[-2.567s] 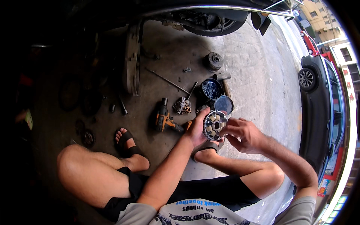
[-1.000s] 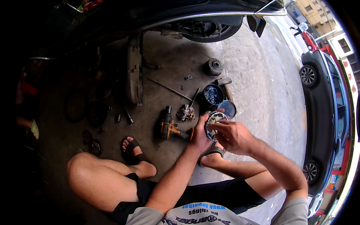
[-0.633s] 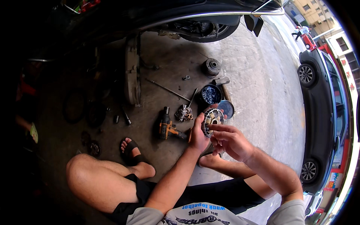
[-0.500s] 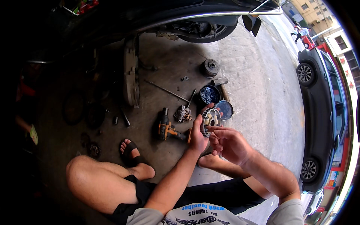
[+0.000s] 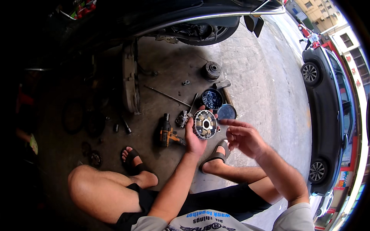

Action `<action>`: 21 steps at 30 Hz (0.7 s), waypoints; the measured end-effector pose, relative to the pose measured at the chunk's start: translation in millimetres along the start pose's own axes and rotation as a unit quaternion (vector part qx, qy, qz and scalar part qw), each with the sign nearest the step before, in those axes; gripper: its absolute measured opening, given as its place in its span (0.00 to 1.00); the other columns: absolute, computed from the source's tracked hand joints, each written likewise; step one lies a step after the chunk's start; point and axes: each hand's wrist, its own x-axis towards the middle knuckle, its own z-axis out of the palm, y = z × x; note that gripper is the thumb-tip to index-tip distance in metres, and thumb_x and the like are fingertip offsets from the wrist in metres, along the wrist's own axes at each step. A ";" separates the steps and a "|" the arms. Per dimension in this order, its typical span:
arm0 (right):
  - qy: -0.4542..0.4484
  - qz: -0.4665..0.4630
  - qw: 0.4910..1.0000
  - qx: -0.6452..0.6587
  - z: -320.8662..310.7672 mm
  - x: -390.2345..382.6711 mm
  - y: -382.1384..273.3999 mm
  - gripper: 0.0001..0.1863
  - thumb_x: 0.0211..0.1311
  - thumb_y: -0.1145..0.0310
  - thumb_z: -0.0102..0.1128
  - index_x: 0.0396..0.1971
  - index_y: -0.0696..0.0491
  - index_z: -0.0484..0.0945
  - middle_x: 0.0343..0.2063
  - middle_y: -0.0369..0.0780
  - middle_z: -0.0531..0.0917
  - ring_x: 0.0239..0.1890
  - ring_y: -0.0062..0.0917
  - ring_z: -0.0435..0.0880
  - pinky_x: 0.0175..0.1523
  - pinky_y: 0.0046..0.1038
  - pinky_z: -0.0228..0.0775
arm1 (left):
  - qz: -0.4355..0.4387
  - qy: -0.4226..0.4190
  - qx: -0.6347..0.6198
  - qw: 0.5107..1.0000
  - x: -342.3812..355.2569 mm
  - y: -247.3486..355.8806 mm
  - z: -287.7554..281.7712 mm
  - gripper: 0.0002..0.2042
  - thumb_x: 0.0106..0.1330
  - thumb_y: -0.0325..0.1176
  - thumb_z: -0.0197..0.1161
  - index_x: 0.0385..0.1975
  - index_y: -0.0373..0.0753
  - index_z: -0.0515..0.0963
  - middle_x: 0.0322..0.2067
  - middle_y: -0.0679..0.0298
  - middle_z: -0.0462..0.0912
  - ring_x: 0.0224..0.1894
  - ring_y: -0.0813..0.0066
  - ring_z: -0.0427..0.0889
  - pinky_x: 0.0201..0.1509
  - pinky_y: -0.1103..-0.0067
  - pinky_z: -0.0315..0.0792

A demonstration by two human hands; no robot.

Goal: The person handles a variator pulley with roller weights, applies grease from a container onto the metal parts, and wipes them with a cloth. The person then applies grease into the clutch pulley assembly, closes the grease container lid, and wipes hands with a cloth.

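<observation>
We had one round metal part (image 5: 202, 124) in our left hand (image 5: 195, 141), face up, with the thumb at its near left edge and other fingers behind it; the tan pieces around its hub were too small to count surely. Half a second earlier our right index finger overlapped that face; now the right hand (image 5: 248, 138) was just clear of its right edge, index stretched, other fingers loosely bent, holding nothing we could see. The face had also turned more squarely up, so, we judged, its inside could be checked unobstructed. Left of the grip we counted one power drill (image 5: 166, 133) and one crumpled bundle (image 5: 182, 118). Just beyond it were one open tin (image 5: 202, 101) and one round lid (image 5: 226, 112); farther out, one hammer (image 5: 221, 84), one long rod (image 5: 167, 95) and one dark drum (image 5: 211, 71). Two sandals (image 5: 217, 155) showed nearer us.
</observation>
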 end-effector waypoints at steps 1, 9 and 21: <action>0.027 -0.010 0.997 -0.072 -10.7 4.3 -9.9 0.24 0.69 0.72 0.53 0.64 0.61 0.70 0.27 0.34 0.75 0.27 0.17 0.76 0.34 0.24 0.79 | -0.015 -0.008 -0.015 1.000 2.0 2.4 -4.6 0.32 0.74 0.58 0.40 0.69 0.43 0.63 0.63 0.54 0.72 0.64 0.52 0.73 0.59 0.55 0.75; 0.149 -0.097 0.591 -0.787 -149.5 115.2 -5.1 0.35 0.59 0.72 0.51 0.70 0.42 0.67 0.44 0.46 0.82 0.44 0.43 0.85 0.47 0.40 0.80 | -0.094 -0.057 -0.104 0.989 13.0 19.2 -17.8 0.33 0.70 0.56 0.48 0.72 0.45 0.61 0.67 0.56 0.68 0.69 0.45 0.67 0.60 0.49 0.73; 0.066 0.043 0.417 -0.905 -151.7 210.7 2.9 0.36 0.61 0.67 0.53 0.73 0.34 0.63 0.56 0.47 0.77 0.53 0.37 0.83 0.54 0.42 0.70 | -0.125 -0.048 -0.152 0.979 29.0 37.5 -22.0 0.36 0.71 0.65 0.44 0.74 0.52 0.55 0.68 0.49 0.65 0.67 0.32 0.66 0.41 0.55 0.83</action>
